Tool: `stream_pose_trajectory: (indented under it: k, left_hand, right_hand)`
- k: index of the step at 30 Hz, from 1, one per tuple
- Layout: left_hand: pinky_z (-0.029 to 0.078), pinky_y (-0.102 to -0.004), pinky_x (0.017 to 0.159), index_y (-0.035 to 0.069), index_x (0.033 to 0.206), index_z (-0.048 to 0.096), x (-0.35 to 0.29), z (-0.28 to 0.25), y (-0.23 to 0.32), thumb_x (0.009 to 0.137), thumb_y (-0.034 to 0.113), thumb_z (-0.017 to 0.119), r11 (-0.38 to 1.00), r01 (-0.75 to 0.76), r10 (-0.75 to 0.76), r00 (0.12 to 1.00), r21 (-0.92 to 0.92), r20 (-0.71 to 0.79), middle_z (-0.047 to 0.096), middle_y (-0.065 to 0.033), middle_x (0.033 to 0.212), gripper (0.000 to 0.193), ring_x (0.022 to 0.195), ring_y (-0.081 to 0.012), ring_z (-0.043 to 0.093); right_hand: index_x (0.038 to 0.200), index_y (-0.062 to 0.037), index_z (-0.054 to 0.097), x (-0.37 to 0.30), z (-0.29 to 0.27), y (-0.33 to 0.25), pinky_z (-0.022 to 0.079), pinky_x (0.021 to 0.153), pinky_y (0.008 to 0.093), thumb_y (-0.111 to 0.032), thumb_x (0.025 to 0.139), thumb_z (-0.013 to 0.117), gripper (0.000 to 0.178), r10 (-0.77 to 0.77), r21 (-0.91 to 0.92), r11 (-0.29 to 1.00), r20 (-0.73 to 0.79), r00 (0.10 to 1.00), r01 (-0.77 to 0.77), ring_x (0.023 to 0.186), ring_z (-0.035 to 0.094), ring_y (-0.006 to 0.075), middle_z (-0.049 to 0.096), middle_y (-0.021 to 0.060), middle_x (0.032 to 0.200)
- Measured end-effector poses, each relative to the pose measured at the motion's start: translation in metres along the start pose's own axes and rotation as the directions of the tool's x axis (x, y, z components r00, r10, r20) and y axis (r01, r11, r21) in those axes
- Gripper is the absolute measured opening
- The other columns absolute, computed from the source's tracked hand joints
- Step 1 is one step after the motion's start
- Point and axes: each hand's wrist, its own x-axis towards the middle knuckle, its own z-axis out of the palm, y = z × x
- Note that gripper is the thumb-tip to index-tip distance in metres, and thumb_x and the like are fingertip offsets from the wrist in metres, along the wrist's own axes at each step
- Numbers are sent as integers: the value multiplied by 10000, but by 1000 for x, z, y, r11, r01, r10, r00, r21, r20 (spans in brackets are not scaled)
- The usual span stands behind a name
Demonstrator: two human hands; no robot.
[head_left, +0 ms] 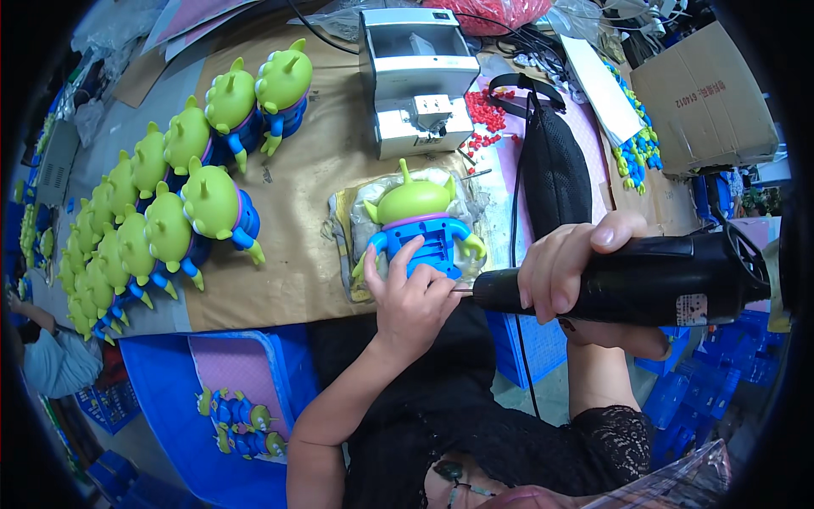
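Note:
A toy figure (415,222) with a lime-green head and blue body lies on its front on a plastic-wrapped pad (348,229), its hollowed blue back facing up. My left hand (411,301) reaches over the figure's lower end. Two of its fingers stretch onto the figure, while thumb and forefinger close together at the tip of a thin metal bit; what is between them is hidden. In my right hand (581,271) is a black electric screwdriver (661,276), gripped around its body and held level, bit pointing left toward my left fingers.
Rows of similar green-headed figures (170,225) stand on the left of the table (280,246). A white-and-grey machine (420,85) stands behind the pad. Red small parts (487,119), a black bag (555,170) and a cardboard box (704,97) are at right. A blue bin (161,407) sits below.

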Motion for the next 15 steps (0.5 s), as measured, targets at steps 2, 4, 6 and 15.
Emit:
stream_pose_trajectory:
  k: [2, 4, 6, 15]
  left_hand:
    - [198, -679, 1065, 149, 763, 651, 1, 0, 1, 639, 130, 789, 1000, -14, 13, 1000, 27, 15, 593, 9, 837, 187, 1212, -295, 521]
    - [208, -683, 1062, 140, 753, 641, 4, 1, 2, 640, 129, 783, 999, -31, 30, 999, 39, 22, 586, 2, 835, 182, 1210, -293, 523]
    - [217, -687, 1060, 134, 771, 648, 5, -2, 5, 655, 131, 779, 995, -45, 41, 998, 87, 42, 588, -4, 853, 175, 1210, -293, 522]
    - [253, -627, 1077, 136, 1112, 687, 9, -14, 12, 679, 200, 816, 1000, 6, -6, 999, 17, 37, 610, -54, 1151, 456, 1256, -345, 480]
  right_hand:
    - [1266, -50, 439, -3, -1, 0, 527, 536, 317, -668, 715, 727, 876, 7, -18, 1000, -5, 1000, -7, 565, 631, 177, 615, 35, 729]
    - [1263, -50, 439, -8, -6, 2, 532, 543, 322, -658, 722, 731, 864, -16, -48, 999, 35, 999, 18, 571, 635, 183, 618, 39, 737]
    - [1260, -50, 438, -8, -10, 2, 540, 548, 326, -639, 739, 734, 840, -43, -61, 997, 103, 994, 50, 580, 640, 192, 620, 45, 744]
    - [1269, -67, 438, -7, -18, -2, 542, 562, 333, -639, 757, 722, 819, -73, -113, 989, 217, 973, 99, 596, 644, 197, 619, 48, 758]
